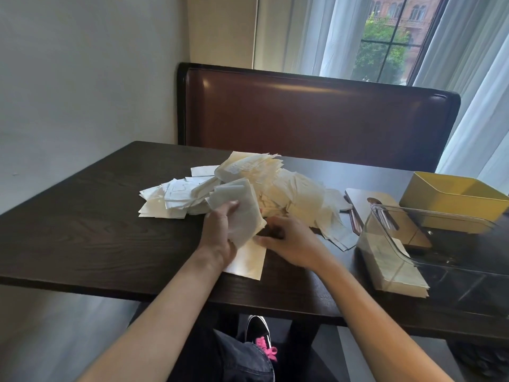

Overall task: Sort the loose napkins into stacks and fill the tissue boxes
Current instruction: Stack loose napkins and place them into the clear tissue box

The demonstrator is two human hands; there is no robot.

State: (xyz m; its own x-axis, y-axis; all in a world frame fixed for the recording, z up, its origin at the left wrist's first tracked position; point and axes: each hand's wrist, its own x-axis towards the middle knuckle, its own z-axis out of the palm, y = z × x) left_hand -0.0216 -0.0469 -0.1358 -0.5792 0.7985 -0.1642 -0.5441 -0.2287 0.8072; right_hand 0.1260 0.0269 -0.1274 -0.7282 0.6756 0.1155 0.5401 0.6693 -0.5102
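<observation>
Left hand, centre frame, grips a small bundle of napkins, thumb on top, fingers curled under; bundle tilted up off the table. Right hand just beside it, to the right, palm down w/ fingers bent toward the heap's near edge; can't tell whether it has hold of anything.

Under the left wrist, one flat napkin lies on the dark wood table, near the front edge. Lower right: neat napkin stack sits by the table edge, seen partly through a clear plastic box which stands over/against it; exact contact unclear.

Further back, centre: big loose napkin heap, spread left to right, some sheets fanned up at the top. Right of the heap, a brown board flat on the table, w/ a yellow box behind the clear one, open top.

Bottom of frame, under the table: black shoe w/ pink laces.

Far side: brown padded bench back; upper right, window w/ sheer curtains.
</observation>
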